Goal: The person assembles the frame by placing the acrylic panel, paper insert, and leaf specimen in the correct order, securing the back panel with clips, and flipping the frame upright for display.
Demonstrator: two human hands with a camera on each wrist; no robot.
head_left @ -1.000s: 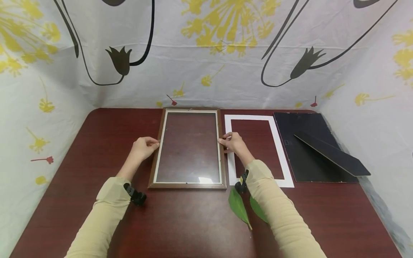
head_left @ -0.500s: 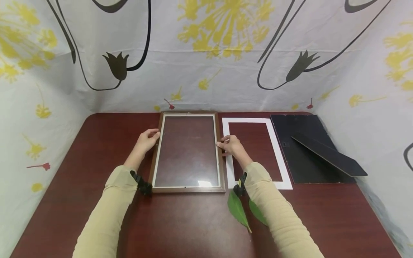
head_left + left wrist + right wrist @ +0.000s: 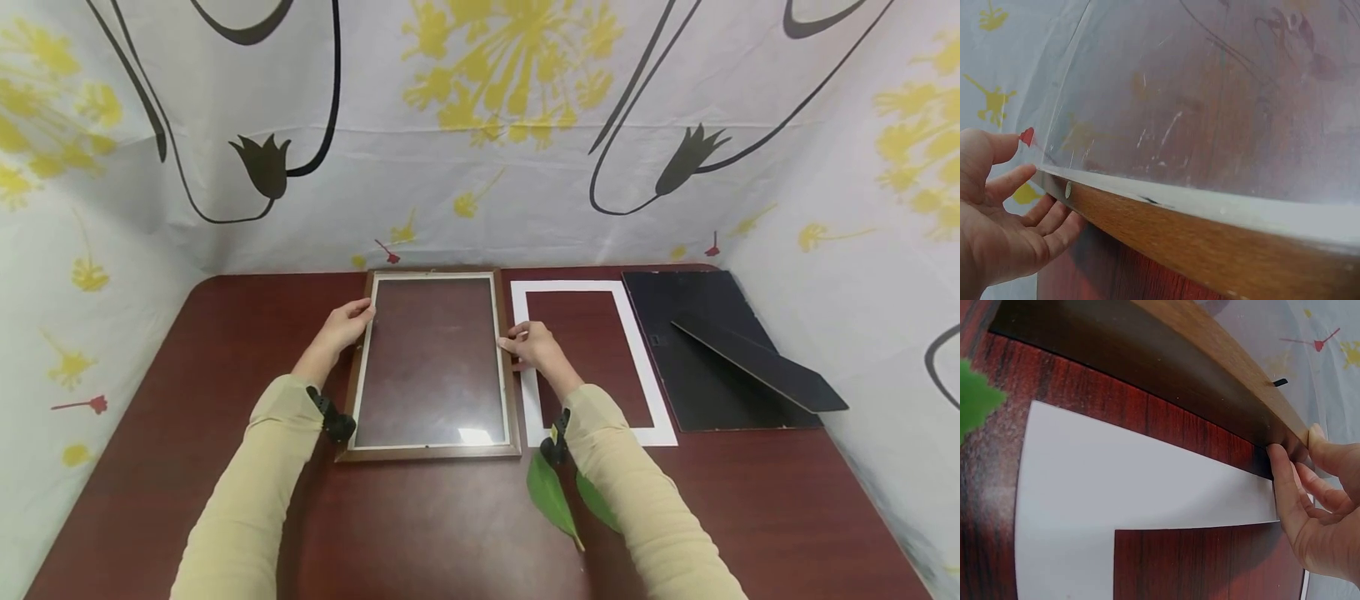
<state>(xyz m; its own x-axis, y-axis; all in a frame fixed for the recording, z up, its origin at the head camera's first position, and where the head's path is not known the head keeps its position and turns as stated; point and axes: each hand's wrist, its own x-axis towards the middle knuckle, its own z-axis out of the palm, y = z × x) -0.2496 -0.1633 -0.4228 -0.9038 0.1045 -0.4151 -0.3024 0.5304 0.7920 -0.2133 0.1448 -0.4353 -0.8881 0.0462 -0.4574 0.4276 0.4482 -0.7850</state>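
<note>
A brown wooden picture frame [image 3: 429, 453] with a pale inner edge and a clear pane [image 3: 438, 358] lies on the dark red table. At its left side, my left hand [image 3: 341, 329] touches the edge with its fingertips. The left wrist view shows that hand's thumb [image 3: 1004, 147] apart from the wood and the fingers loosely spread. Along the opposite side, my right hand [image 3: 542, 348] pinches the frame, thumb [image 3: 1319, 439] on the top edge and fingers against the outer side. A white mat [image 3: 652, 367] lies partly under the right hand.
A black backing board [image 3: 648, 304] with its stand flap [image 3: 765, 367] raised lies at the far right. Two green leaves [image 3: 551, 497] lie in front of the mat, one partly covered by the right sleeve. A patterned cloth [image 3: 450, 167] hangs behind the table.
My left hand has shifted towards the far end of the frame's left side. The right hand stays at the right side. The head view has tilted slightly upward.
</note>
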